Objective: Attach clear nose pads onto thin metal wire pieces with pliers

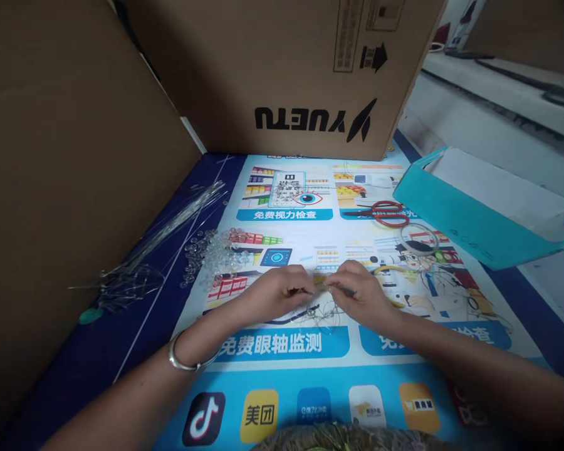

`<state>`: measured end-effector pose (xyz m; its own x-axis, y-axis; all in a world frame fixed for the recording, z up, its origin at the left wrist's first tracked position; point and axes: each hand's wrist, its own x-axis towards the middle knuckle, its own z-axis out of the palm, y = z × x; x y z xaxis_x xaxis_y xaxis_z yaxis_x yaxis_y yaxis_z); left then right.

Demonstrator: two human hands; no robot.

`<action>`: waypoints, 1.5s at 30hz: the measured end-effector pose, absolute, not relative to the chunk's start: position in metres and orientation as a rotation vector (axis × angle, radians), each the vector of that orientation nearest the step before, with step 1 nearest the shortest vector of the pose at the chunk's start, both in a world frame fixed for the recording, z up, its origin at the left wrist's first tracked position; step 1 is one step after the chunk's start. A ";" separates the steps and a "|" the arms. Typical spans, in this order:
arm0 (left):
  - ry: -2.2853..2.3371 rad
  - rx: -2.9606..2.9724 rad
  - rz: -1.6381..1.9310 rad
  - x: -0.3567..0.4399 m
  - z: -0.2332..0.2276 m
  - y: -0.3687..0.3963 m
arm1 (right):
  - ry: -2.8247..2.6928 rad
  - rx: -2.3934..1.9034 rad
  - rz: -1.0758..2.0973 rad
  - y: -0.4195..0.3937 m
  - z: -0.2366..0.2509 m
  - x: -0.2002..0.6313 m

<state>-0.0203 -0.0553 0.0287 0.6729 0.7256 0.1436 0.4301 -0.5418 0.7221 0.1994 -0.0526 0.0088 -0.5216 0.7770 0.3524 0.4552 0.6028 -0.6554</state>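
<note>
My left hand (pixel 286 289) and my right hand (pixel 360 294) meet over the middle of the printed mat, fingertips close together. Both are closed in a pinch on a thin wire (pixel 320 287), of which only a little shows between them. Below the fingers hangs or lies a tangle of fine wire with clear beads (pixel 314 315); I cannot tell if it touches the mat. To the left of my left hand is a heap of clear round beads (pixel 219 254). A silver bangle (pixel 181 354) circles my left wrist.
Red-handled scissors (pixel 389 213) and a wire coil (pixel 419 238) lie at the right, by a teal box (pixel 479 216). Yellow-handled pliers (pixel 390 272) are behind my right hand. Long wires (pixel 169 228) lie left. Cardboard (pixel 282 75) stands at the back and left.
</note>
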 end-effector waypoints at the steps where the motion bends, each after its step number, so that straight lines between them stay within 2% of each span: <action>1: 0.931 2.219 0.625 -0.020 0.027 -0.053 | -2.187 -0.998 0.634 -0.050 0.011 0.198; 11: 1.165 2.178 0.772 -0.023 0.023 -0.021 | -2.270 -1.147 0.542 -0.015 0.024 0.190; 23: 1.267 2.180 0.765 -0.004 0.009 0.052 | -2.181 -1.285 0.435 0.038 0.009 0.197; 45: 1.181 2.139 0.552 -0.029 0.019 0.039 | -2.290 -1.263 0.402 0.037 -0.002 0.229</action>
